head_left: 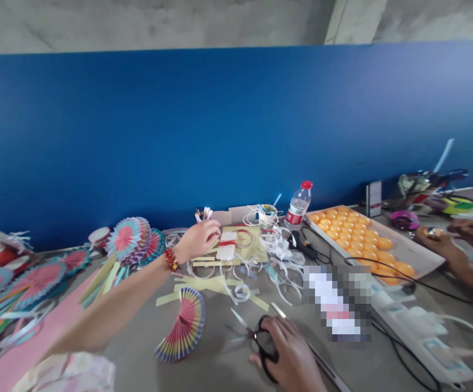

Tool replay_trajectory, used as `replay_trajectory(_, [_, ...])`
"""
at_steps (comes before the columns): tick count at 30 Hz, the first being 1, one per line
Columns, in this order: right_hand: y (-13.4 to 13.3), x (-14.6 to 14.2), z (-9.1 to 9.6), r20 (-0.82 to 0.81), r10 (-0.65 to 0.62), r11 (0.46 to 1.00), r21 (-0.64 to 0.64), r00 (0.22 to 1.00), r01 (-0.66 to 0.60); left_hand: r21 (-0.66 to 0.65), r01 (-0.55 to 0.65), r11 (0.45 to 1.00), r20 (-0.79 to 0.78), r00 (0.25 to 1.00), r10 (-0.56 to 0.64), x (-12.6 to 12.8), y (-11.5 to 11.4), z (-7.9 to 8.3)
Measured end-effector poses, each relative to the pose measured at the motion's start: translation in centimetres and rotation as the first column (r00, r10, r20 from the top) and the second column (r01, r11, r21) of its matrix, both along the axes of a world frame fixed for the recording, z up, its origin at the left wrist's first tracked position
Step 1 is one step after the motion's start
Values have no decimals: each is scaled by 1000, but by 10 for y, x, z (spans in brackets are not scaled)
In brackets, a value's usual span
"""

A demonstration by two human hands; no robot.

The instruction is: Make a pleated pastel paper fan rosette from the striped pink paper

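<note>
Cluttered table [228,365]: right hand [289,354] partly hides scissors [260,340].

Daylight is soft and even, fairly bright, with no hard glare on the blue wall [236,136]. Shadows are faint — only a dim smudge under the right hand [289,354] on the grey desk [220,365]. The whole picture is a little blurred; the left hand [197,239] and the paper fans [134,242] at the desk's left edge smear most. Straight lines bow toward the edges, and a pixelated patch [338,302] covers something near the desk's middle.
</note>
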State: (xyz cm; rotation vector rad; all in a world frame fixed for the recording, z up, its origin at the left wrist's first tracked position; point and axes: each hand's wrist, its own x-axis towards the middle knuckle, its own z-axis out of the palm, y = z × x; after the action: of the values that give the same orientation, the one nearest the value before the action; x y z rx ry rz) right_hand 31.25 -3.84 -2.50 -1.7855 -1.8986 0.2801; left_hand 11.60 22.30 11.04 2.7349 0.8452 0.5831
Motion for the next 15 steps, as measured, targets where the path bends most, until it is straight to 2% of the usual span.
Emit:
replay_trajectory(4, [2, 2, 13, 43, 56, 995, -80, 997, -53, -107, -140, 984, -39, 990, 137, -61, -51, -36])
replay_trajectory(8, [14, 0, 25, 162, 105, 983, -167, 981, -78, -351, -341, 872, -78, 939, 336, -110, -99, -77])
replay_trajectory(11, [26, -2, 34, 259, 115, 965, -259, 959, -46, -438, -377, 816, -77, 920, 383, -126, -124, -98])
replay_trajectory(15, [41, -2, 46, 293, 193, 914, -401, 936, -63, -379, -393, 838, -46, 912, 407, -126, -139, -108])
